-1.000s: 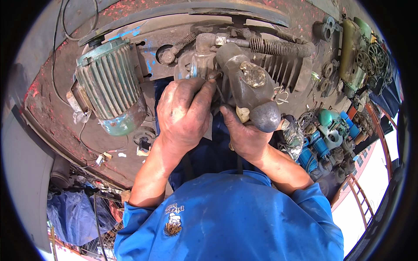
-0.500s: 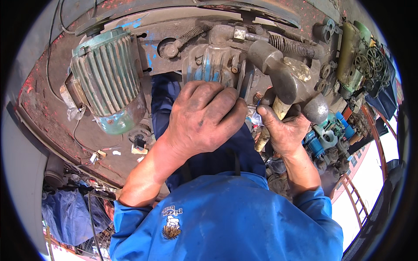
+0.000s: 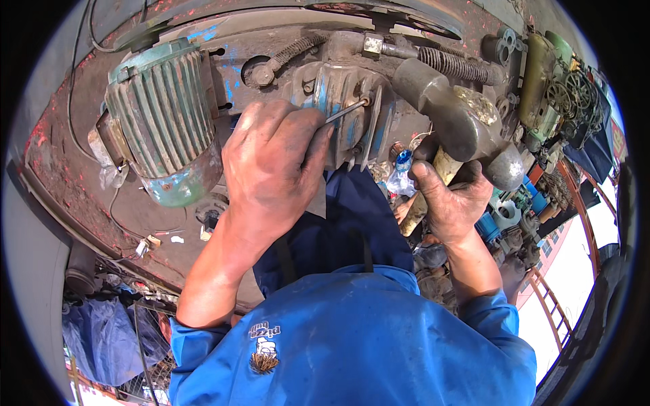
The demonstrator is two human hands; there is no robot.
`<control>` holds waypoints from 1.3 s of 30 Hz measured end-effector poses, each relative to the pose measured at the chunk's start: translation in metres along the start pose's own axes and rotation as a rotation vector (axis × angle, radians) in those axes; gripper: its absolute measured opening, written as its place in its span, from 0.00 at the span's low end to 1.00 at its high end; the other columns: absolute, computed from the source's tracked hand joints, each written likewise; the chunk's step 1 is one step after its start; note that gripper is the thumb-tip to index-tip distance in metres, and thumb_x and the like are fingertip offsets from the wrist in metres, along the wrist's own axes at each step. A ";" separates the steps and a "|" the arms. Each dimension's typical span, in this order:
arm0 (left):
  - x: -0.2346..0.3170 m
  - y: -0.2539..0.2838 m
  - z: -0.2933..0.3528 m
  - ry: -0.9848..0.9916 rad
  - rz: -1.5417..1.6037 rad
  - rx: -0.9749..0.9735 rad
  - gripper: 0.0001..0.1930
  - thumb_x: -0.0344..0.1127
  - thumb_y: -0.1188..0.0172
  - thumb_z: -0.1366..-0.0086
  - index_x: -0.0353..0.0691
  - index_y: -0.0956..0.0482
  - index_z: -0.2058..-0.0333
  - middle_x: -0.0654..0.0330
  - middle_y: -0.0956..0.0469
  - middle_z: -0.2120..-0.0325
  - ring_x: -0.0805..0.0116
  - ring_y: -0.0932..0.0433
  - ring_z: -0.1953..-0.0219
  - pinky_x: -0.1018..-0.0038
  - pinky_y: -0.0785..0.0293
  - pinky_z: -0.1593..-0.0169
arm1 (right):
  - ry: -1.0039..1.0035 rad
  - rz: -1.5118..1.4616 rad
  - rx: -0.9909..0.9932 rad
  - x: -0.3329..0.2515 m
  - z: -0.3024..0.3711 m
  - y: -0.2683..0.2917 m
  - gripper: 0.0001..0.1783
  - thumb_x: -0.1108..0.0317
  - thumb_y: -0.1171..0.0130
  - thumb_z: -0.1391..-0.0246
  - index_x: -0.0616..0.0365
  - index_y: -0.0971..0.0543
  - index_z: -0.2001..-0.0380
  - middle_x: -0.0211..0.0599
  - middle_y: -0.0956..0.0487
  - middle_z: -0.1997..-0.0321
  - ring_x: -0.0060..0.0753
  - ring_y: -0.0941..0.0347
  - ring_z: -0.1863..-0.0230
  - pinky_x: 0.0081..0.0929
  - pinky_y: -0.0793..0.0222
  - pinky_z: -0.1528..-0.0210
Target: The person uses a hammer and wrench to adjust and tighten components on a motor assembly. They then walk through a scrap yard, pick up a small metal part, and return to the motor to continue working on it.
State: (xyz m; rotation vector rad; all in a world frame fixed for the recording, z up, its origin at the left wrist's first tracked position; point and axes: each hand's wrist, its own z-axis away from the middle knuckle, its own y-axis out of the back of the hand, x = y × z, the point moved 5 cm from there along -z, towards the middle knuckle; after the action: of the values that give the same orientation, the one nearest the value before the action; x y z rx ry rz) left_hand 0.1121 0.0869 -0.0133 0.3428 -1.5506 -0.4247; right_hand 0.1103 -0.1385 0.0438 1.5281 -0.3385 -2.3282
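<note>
My left hand [image 3: 271,162] is closed round a thin metal rod [image 3: 347,110]; its other end is hidden in the fist. The rod's tip meets a small round fitting [image 3: 366,101] on a finned, grimy machine head [image 3: 338,88] with worn blue paint. On the right, my right hand [image 3: 452,199] grips a hammer [image 3: 467,125] by its pale wooden handle, just below the head. The heavy steel hammer head is raised beside the machine head, with its rounded end towards the right.
A green ribbed electric motor [image 3: 162,122] stands to the left on the rusty metal bed [image 3: 135,223]. Behind the machine head runs a spring-wrapped pipe [image 3: 460,64] with a hex nut [image 3: 372,44]. Pulley wheels edge the far side. Several machine parts [image 3: 504,213] are piled at right.
My left hand has moved left and slightly up, away from the front of the machine head, and the rod now shows against the fitting. The hammer has shifted slightly right.
</note>
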 end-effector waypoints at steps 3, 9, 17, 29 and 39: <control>0.008 0.000 -0.006 -0.091 -0.135 -0.041 0.10 0.28 0.33 0.52 0.40 0.22 0.68 0.59 0.28 0.73 0.56 0.29 0.71 0.64 0.31 0.68 | -0.027 0.050 -0.004 0.002 0.006 0.007 0.25 0.74 0.31 0.47 0.69 0.28 0.49 0.39 0.22 0.59 0.25 0.24 0.63 0.24 0.24 0.60; 0.036 0.004 -0.027 -0.398 -0.454 -0.176 0.10 0.34 0.39 0.57 0.43 0.22 0.71 0.65 0.30 0.75 0.65 0.29 0.71 0.69 0.32 0.69 | 0.044 -0.038 -0.053 -0.002 0.011 0.014 0.27 0.77 0.32 0.47 0.68 0.30 0.46 0.38 0.23 0.57 0.25 0.26 0.62 0.27 0.25 0.55; 0.056 0.004 -0.043 -0.757 -0.638 -0.327 0.12 0.32 0.39 0.59 0.41 0.22 0.72 0.66 0.33 0.79 0.72 0.31 0.76 0.75 0.36 0.74 | -0.044 -0.035 -0.003 0.006 0.025 0.033 0.20 0.75 0.29 0.51 0.63 0.22 0.54 0.34 0.19 0.60 0.26 0.22 0.60 0.26 0.26 0.55; 0.032 0.002 -0.037 0.152 -0.161 -0.283 0.05 0.29 0.36 0.38 0.35 0.24 0.69 0.57 0.32 0.85 0.67 0.32 0.84 0.72 0.34 0.78 | -0.157 -0.056 -0.059 0.028 0.037 0.053 0.26 0.78 0.31 0.50 0.63 0.27 0.48 0.35 0.20 0.58 0.26 0.23 0.59 0.25 0.25 0.57; 0.011 0.008 -0.014 0.351 0.188 -0.211 0.08 0.33 0.37 0.37 0.34 0.23 0.66 0.52 0.25 0.76 0.56 0.24 0.74 0.63 0.28 0.71 | -0.083 -0.051 -0.085 0.017 0.034 0.052 0.28 0.78 0.32 0.48 0.66 0.31 0.45 0.37 0.23 0.59 0.26 0.25 0.62 0.24 0.26 0.61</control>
State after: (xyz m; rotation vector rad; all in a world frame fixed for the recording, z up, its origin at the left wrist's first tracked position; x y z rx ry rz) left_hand 0.1266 0.0881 0.0006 0.0982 -1.1711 -0.3554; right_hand 0.0801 -0.1920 0.0624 1.4191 -0.2208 -2.4178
